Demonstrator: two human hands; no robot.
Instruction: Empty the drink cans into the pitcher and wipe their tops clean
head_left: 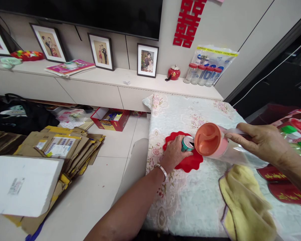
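My left hand (175, 150), with a silver bangle at the wrist, is wrapped around a green drink can (188, 143). The can's open top faces up, and it stands over a red scalloped mat (188, 164). My right hand (257, 140) is closed on the handle of a clear plastic pitcher (230, 152) with an orange-pink lid (208, 139). The pitcher is tipped onto its side, its lid end close beside the can's top. I cannot tell whether the two touch. A yellow cloth (248, 204) lies below the pitcher.
A flowered tablecloth (190, 201) covers the table. At right are red cans (288, 192) and green-capped bottles (289, 130). Behind, a ledge (120, 78) holds framed photos, a red pot (174, 72) and jars (203, 75). Flattened cardboard (72, 147) and a white box (22, 184) lie left.
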